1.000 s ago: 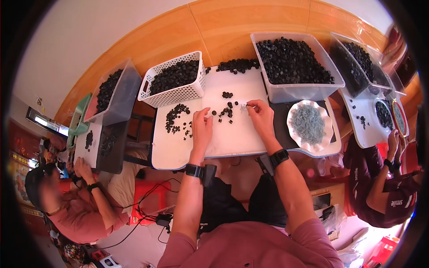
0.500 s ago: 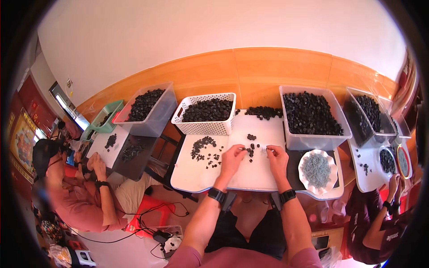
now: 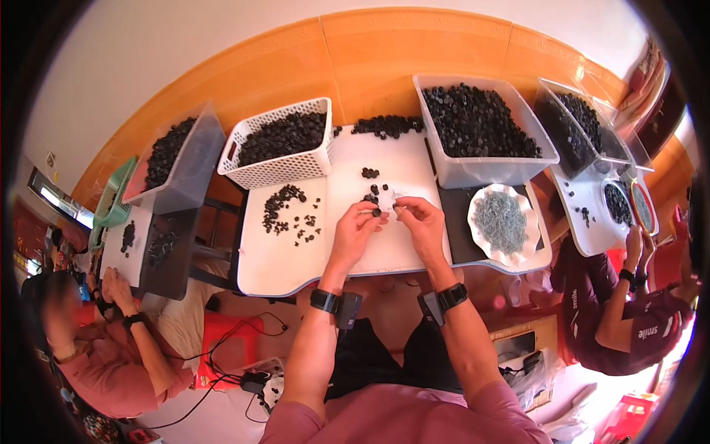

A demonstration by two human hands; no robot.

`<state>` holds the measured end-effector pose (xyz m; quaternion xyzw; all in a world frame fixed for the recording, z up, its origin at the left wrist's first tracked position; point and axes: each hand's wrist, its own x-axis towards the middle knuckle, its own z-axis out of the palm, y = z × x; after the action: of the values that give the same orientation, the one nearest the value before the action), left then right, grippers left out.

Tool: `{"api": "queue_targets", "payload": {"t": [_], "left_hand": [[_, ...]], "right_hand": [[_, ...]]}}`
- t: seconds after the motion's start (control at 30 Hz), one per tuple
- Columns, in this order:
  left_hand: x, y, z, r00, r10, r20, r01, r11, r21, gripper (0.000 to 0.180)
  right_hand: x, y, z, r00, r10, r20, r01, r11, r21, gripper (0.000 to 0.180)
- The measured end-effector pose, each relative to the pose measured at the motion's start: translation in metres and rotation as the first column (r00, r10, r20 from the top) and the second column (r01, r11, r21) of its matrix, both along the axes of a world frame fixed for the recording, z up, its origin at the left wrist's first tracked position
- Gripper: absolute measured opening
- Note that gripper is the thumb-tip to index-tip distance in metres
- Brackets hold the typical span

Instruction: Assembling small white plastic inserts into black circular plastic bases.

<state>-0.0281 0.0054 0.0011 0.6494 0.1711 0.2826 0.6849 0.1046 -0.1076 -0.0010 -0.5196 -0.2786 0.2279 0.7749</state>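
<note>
At the middle of the white table (image 3: 296, 270), my left hand (image 3: 353, 231) pinches a small round black knob-like part (image 3: 376, 212) between thumb and fingers. Close beside it, my right hand (image 3: 421, 223) has thumb and forefinger pressed together; what they hold is too small to make out. A few thin grey metal pieces (image 3: 399, 197) lie just beyond the right fingertips. Several loose black round parts (image 3: 370, 173) rest ahead of my hands. To the left is a spread of small black pieces (image 3: 279, 208).
A scalloped white bowl (image 3: 478, 239) of thin grey metal pieces stands on a black mat at right. Behind are a white perforated basket (image 3: 288, 172) and a clear bin (image 3: 473, 169), both full of black parts. People work at tables on either side (image 3: 126, 355) (image 3: 621, 311).
The whole view has shifted, so the table sits higher and further left. My hands have come closer together, and the black round part in my left fingers now shows plainly.
</note>
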Motion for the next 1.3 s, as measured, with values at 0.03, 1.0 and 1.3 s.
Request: {"api": "queue_targets", "payload": {"t": [0.03,1.0,1.3], "left_hand": [[-0.001,-0.001,0.000,1.000,0.018,-0.001,-0.018,1.000,0.008,0.025],[-0.002,-0.011,0.000,0.987,0.119,-0.108,-0.111,0.991,0.081,0.026],[-0.002,-0.011,0.003,0.981,0.145,-0.131,-0.128,0.983,0.133,0.029]], "right_hand": [[-0.001,0.000,-0.001,1.000,-0.003,-0.008,0.003,1.000,-0.014,0.019],[-0.012,-0.002,0.011,0.934,0.002,0.358,0.052,0.989,-0.141,0.013],[-0.013,0.000,0.011,0.927,-0.007,0.374,0.069,0.986,-0.151,0.012]]}}
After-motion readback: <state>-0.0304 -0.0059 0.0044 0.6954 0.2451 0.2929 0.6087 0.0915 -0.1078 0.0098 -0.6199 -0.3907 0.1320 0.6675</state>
